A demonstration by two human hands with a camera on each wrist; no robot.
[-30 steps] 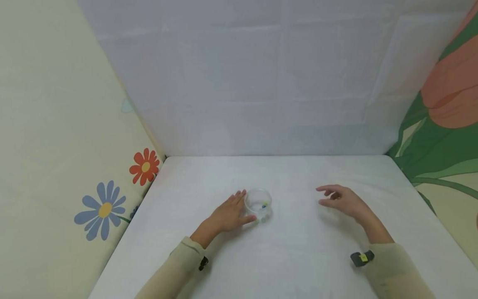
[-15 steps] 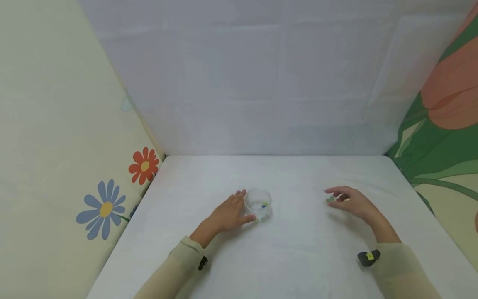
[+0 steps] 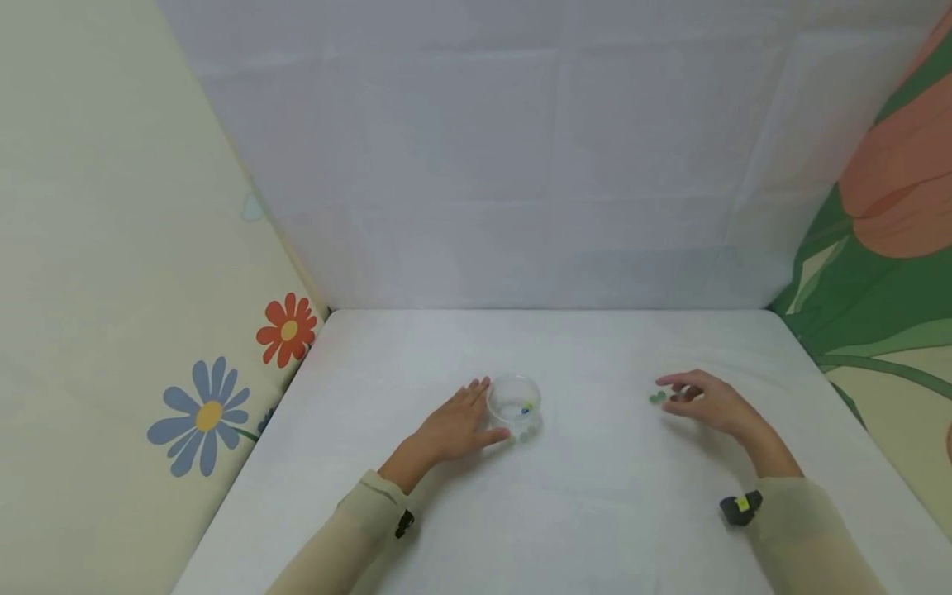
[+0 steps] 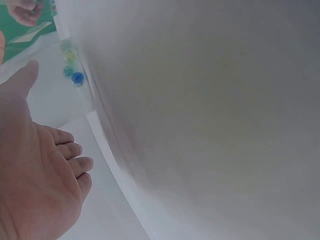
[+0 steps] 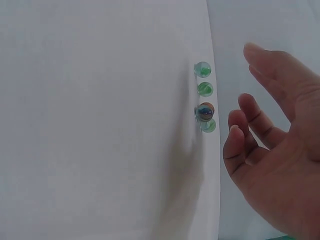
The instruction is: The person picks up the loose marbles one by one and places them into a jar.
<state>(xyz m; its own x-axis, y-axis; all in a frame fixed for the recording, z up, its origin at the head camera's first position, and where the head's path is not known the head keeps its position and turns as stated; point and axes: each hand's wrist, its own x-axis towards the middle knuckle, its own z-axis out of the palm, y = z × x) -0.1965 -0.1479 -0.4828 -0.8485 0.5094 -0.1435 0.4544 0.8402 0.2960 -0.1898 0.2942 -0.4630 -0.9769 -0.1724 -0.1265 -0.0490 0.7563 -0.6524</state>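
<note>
My left hand (image 3: 455,428) lies palm-down by a clear round container (image 3: 509,403), its straight fingers and extended thumb bordering the left and near sides. Through the container's wall in the left wrist view show a blue marble (image 4: 77,78), a yellow marble (image 4: 70,56) and greenish ones. On the right, my right hand (image 3: 710,403) hovers low over the cloth with loosely bent fingers and nothing between them. Just off its fingertips, green marbles (image 3: 657,398) sit on the white cloth. Seen from the right wrist, several marbles line up, with a dark multicoloured marble (image 5: 205,112) among green-swirled ones (image 5: 205,89).
A white cloth (image 3: 580,512) covers the table, and a creased white sheet (image 3: 476,149) hangs behind it. Flower-patterned panels (image 3: 97,289) flank both sides. Both sleeves carry small black wrist devices (image 3: 740,507).
My right hand has shifted to the right, and green marbles it covered before now show to the left of its fingertips. The left hand and the container have stayed put.
</note>
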